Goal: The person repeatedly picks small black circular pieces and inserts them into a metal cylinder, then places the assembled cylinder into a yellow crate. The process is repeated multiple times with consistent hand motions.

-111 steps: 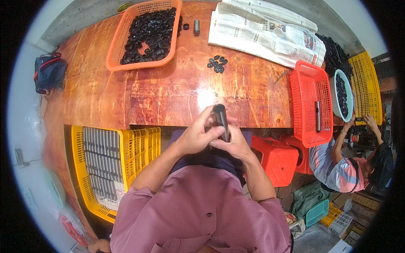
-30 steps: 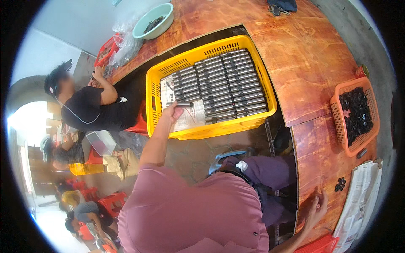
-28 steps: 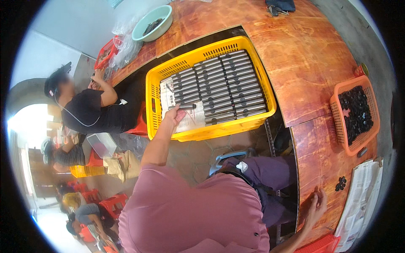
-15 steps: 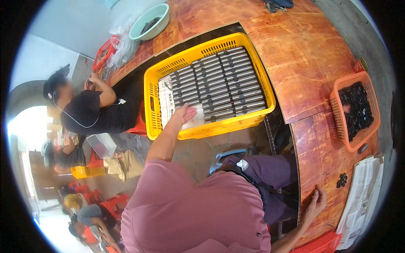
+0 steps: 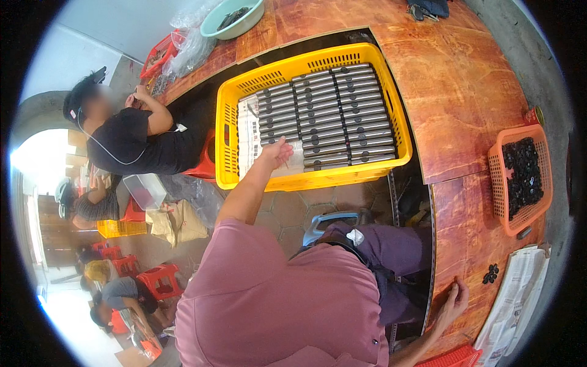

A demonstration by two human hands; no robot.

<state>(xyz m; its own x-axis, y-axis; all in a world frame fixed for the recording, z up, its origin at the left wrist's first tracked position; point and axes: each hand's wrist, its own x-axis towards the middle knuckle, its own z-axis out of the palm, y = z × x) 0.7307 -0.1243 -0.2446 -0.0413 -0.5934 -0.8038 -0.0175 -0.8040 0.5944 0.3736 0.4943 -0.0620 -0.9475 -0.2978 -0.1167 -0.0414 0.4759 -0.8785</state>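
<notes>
My left hand, palm up with fingers loosely stretched out, is over the near-left part of a yellow plastic crate. It hovers at or touches a pale sheet beside the rows of shiny metal tubes; contact is unclear. Black pieces lie across the tubes, which fill most of the crate over printed paper. On the wooden table at the right, my right hand has thumb and fingers brought together near a small pile of black pieces. What they pinch, if anything, is too small to tell.
An orange basket of black parts stands at the right, with folded newspaper below it. A pale green basin sits at the far left of the table. A co-worker in black sits left of the crate.
The view has shifted, so the crate appears slightly right and higher. My left hand has turned a little, its fingers pointing more upward. My right hand stays near the black pieces.
</notes>
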